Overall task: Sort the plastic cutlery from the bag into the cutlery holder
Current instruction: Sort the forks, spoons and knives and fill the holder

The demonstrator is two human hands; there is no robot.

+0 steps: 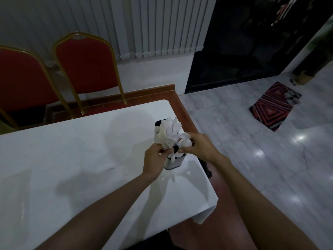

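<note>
head view. table (72, 159), covered in white cloth, fills the frame from 9 o'clock round to 6 o'clock. cutlery holder (172, 165), an upright metal-sided box with a dark top, stands on the table near its right edge, just toward 6 o'clock from frame centre. plastic cutlery (168, 134), white, stands in the holder as a splayed bunch, heads up; which compartment each piece sits in cannot be told. left hand (154, 159) is at the holder's 9 o'clock side, fingers curled, pinching white cutlery pieces at the rim. right hand (199, 147) is at the holder's 3 o'clock side, thumb and fingers closed on a spoon (185, 143) whose bowl shows just beside the bunch. the hands are near each other but apart, with the holder between them. both forearms enter from 6 o'clock. two red chairs (86, 69) with gold frames stand beyond the table at 10 o'clock. vertical blinds (162, 24) hang at 12 o'clock. a striped rug (273, 107) lies on the pale tiled floor (234, 132) at 3 o'clock. lighting is dim.
</note>
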